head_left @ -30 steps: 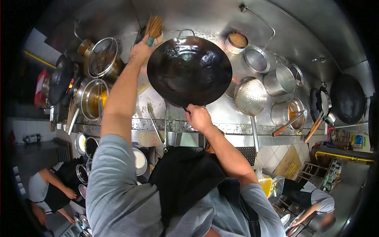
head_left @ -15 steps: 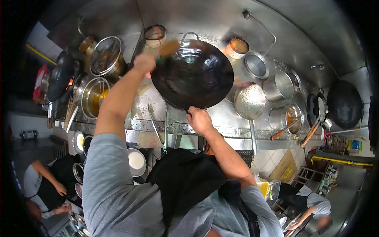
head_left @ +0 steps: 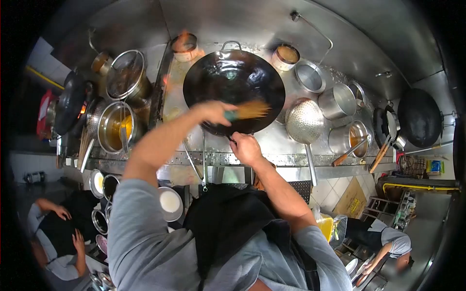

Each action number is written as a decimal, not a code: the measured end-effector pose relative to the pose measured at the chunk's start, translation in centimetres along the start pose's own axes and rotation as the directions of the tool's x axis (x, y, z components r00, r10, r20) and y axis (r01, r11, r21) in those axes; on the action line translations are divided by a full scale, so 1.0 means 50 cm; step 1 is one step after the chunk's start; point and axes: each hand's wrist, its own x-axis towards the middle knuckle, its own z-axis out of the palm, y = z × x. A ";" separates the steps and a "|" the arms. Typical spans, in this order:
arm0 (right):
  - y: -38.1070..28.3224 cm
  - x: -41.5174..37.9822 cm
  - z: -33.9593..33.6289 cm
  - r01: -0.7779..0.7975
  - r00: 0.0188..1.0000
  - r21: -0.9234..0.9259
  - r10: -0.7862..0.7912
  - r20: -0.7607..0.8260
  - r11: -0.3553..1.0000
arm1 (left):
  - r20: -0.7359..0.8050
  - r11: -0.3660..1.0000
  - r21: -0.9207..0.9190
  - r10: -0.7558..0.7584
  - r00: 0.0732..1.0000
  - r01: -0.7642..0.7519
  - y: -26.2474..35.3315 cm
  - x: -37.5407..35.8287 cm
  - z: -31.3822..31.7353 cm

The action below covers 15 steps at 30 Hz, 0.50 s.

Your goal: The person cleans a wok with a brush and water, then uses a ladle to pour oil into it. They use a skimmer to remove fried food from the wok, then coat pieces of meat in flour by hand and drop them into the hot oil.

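A large black wok (head_left: 242,70) sits on the steel stove in front of me, its loop handle at the far rim. My left hand (head_left: 213,112) is closed round the green-bound end of a bamboo wok brush (head_left: 252,110), whose bristles lie over the near part of the wok's bowl. My left forearm is blurred by motion. At the near rim my right hand (head_left: 246,148) grips the wok's short handle, which is mostly hidden by the fingers.
Right of the wok lie a perforated strainer ladle (head_left: 305,121) and metal pots (head_left: 337,101). On the left stand a pot of yellow liquid (head_left: 110,128) and a deep strainer pot (head_left: 127,77). Flame rises at the back-left canister (head_left: 184,47). Co-workers (head_left: 60,233) stand at both sides.
My left hand has swept the brush from the wok's far left rim toward me and to the right, into the near part of the bowl. My right hand keeps its grip.
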 end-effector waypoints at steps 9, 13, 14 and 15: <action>-0.044 -0.027 -0.010 0.060 0.953 0.124 -0.020 -0.303 0.990 | -0.807 0.882 -0.437 -0.471 0.357 0.178 -0.207 -0.172 -0.127; -0.040 -0.178 -0.050 -0.030 0.954 0.224 0.095 -0.285 0.974 | -0.715 0.800 -0.579 -0.590 0.374 0.157 -0.185 -0.257 0.163; -0.001 -0.236 -0.041 -0.039 0.961 0.226 0.098 -0.258 0.973 | -0.675 0.767 -0.587 -0.641 0.367 0.259 -0.204 -0.262 0.270; 0.044 -0.293 -0.030 -0.050 0.967 0.225 0.103 -0.235 0.973 | -0.625 0.729 -0.602 -0.684 0.377 0.326 -0.212 -0.272 0.371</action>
